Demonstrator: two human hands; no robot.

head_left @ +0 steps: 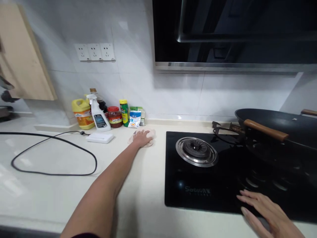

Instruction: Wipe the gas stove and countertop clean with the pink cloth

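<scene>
My left hand [142, 138] reaches far across the counter and presses on a pale pinkish cloth [150, 135], which spreads out around the fingers. Just behind it stands a small white and blue packet [135, 119]. To its right lies the black glass gas stove [198, 185], with a round metal burner [196, 151]. My right hand [268, 211] is at the stove's front edge, fingers stretched out and holding nothing. Under that palm a dark round part, perhaps a knob, shows only partly.
A white spray bottle [99, 114], a yellow jug [83, 114], a red-lidded jar [115, 117] and a green shaker [124, 114] line the wall. A black cable [54, 174] loops near a white box [100, 138]. A wok [277, 115] stands right, below the range hood [223, 33].
</scene>
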